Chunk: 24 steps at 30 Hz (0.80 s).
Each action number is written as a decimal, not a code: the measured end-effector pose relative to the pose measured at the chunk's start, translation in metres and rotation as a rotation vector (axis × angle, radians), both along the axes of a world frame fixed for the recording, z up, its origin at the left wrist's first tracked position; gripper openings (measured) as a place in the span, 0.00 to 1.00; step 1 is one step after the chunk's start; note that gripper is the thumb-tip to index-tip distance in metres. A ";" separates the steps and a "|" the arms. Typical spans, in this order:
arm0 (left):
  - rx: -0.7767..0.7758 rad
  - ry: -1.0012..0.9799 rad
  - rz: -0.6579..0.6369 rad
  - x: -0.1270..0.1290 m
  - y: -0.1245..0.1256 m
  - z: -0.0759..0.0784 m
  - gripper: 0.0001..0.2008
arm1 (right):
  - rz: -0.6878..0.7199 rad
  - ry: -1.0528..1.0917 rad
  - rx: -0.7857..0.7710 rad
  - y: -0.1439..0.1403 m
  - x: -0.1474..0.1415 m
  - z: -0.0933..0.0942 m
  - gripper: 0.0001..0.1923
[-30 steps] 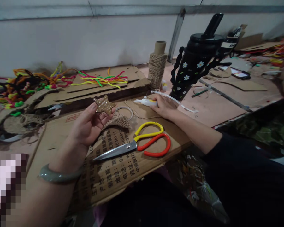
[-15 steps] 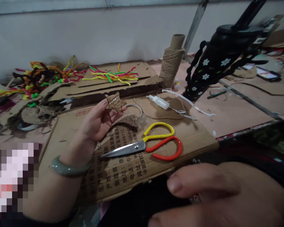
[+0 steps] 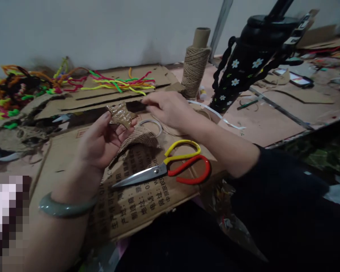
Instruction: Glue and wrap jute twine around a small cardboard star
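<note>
A: What is the left hand [image 3: 98,145] doing?

B: It pinches a small twine-wrapped star [image 3: 120,114] between thumb and fingertips, raised just above the printed cardboard sheet [image 3: 141,204], probably so its face shows. A jade-green bangle [image 3: 62,207] sits on that wrist.

A: And the right hand [image 3: 166,107]?

B: It reaches across just beyond the star, fingers stretched fairly flat toward one of its points. It blurs, so I cannot tell whether it touches or grips anything.

A: What lies around the star?

B: Just below it, a flat piece wound in jute [image 3: 138,139] rests on the cardboard sheet, with a clear tape ring [image 3: 151,124] beside it. Nearer the person, scissors [image 3: 164,170] with one yellow and one red handle lie blades closed, within easy reach. Beyond the star stand a spool of jute twine [image 3: 195,66] and a black tumbler with daisy print [image 3: 240,62]. Far left of the star, bright pipe cleaners [image 3: 113,84] are heaped on the bench [image 3: 272,121].

A: Any writing?

B: Printed Chinese characters and digits on the cardboard sheet, upside down from here; I can't read them reliably.
</note>
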State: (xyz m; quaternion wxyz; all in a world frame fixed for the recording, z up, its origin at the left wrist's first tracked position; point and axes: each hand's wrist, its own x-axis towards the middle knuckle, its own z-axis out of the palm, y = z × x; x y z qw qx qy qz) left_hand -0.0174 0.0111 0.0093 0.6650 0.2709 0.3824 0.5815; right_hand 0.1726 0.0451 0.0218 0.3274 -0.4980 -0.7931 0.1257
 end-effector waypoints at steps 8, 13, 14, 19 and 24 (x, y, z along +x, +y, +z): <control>0.040 -0.034 -0.052 -0.001 0.003 -0.003 0.11 | -0.188 -0.560 -0.319 0.048 -0.009 -0.026 0.15; 0.087 -0.031 -0.135 -0.005 0.004 -0.006 0.10 | -0.195 -0.558 -0.361 0.054 -0.010 -0.028 0.11; 0.091 -0.030 -0.146 -0.005 0.004 -0.007 0.10 | -0.199 -0.544 -0.356 0.054 -0.009 -0.028 0.10; 0.113 -0.022 -0.181 -0.006 0.004 -0.009 0.11 | -0.156 -0.046 -0.267 0.046 -0.007 -0.019 0.09; 0.089 -0.047 -0.164 -0.005 0.004 -0.008 0.10 | 0.105 0.873 -0.410 0.022 -0.018 -0.013 0.04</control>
